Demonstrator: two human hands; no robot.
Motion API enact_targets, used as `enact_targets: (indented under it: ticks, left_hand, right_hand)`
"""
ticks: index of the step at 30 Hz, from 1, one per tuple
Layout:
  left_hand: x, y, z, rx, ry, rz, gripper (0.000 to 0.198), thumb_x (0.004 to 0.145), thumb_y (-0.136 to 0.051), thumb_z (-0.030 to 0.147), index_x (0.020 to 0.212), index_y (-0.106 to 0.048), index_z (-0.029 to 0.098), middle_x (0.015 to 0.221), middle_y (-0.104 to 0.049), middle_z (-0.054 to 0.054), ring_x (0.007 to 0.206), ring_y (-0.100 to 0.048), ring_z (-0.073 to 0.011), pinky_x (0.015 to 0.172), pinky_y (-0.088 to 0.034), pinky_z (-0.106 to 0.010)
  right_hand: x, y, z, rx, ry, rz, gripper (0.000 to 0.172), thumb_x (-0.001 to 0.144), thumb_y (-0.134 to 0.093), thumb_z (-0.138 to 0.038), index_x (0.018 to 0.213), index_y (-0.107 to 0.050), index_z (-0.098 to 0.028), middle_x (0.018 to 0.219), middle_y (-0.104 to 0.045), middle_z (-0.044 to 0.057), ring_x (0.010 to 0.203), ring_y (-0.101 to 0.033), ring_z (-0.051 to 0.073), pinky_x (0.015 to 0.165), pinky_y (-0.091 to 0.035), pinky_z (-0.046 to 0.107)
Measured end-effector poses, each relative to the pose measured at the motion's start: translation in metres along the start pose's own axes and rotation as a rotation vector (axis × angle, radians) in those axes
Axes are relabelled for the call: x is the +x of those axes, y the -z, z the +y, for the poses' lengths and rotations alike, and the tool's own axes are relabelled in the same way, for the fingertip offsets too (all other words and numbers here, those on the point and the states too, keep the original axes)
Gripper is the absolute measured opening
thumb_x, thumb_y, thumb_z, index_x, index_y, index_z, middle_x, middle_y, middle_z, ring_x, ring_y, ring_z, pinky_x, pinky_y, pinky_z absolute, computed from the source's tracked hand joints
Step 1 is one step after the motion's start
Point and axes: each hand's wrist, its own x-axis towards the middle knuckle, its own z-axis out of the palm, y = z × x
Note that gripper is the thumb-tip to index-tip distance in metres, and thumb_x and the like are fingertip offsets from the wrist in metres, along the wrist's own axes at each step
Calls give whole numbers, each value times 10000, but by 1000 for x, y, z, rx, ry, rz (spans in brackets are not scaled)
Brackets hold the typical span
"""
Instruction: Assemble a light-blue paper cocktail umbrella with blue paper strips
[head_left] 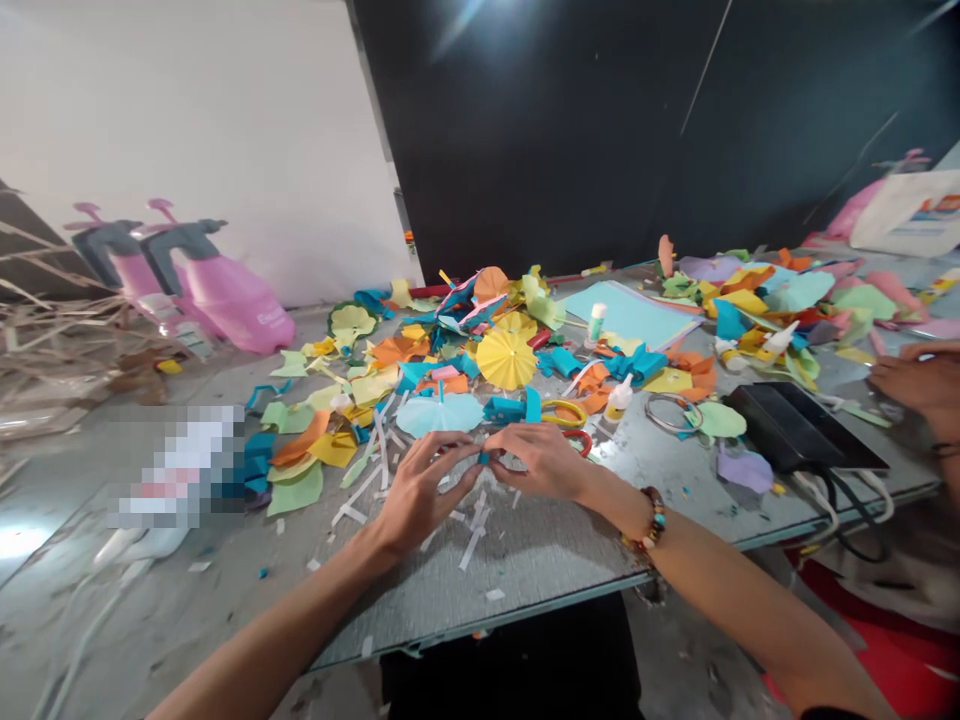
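Observation:
My left hand (426, 488) and my right hand (538, 458) meet over the front of the table. Between their fingertips they pinch a small blue piece (484, 458), which looks like rolled or folded paper. Just beyond the fingers lies a light blue paper disc (441, 414) with a thin blue stem standing up from it. Farther back is a yellow pleated paper disc (507, 360). Scissors with yellow handles (564, 411) rest near my right hand, beside a red handle loop (582, 441). Narrow white paper strips (472, 540) are scattered under both hands.
Coloured paper scraps (375, 385) cover the table's middle. A glue bottle (619, 400), a glue stick (597, 322) and a metal ring (673, 412) lie to the right, near a black box (802, 428) with cables. Pink spray bottles (232, 300) stand left. Another person's hand (919, 385) is far right.

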Motion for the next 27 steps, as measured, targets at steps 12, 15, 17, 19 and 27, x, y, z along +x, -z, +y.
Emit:
enact_targets:
  ticks: [12,15,17,19,27]
  left_hand:
    - [4,-3,-3,28,44,-6,207,964,-633,217,1168,-650,247,1136,-636,-47,1060,-657,-180,956,-541,-348]
    - [5,-2,-2,0,51,5,213,943,-662,219,1153,-631,227,1138,-647,-49,1074,-657,-180,967,-539,-338]
    - [5,-2,-2,-1,42,3,260,939,-665,210,1194,-624,234,1153,-648,-49,1086,-657,-178,974,-539,-332]
    - [5,-2,-3,8,35,6,290,938,-665,201,1222,-626,245,1163,-647,-47,1088,-657,-176,979,-536,-329]
    - [6,0,-4,31,32,14,255,933,-679,219,1182,-641,256,1145,-657,-41,1072,-663,-184,969,-536,-343]
  right_hand:
    - [1,-1,3,-11,-13,-37,177,988,-595,-334,1064,-646,-182,979,-783,46,880,-736,179,731,-498,268]
    - [1,-1,3,-34,-24,-64,191,997,-581,-343,1067,-652,-181,973,-782,53,879,-731,180,715,-492,269]
    - [1,-2,3,-47,-35,-75,208,1006,-569,-353,1083,-653,-180,967,-779,52,889,-730,184,719,-492,273]
    - [0,-2,4,-52,-45,-84,218,1014,-557,-354,1098,-651,-176,961,-776,48,891,-731,186,725,-493,278]
    - [-1,-3,6,-36,-86,-102,242,1041,-509,-340,1169,-632,-174,1037,-777,73,938,-728,187,739,-489,276]
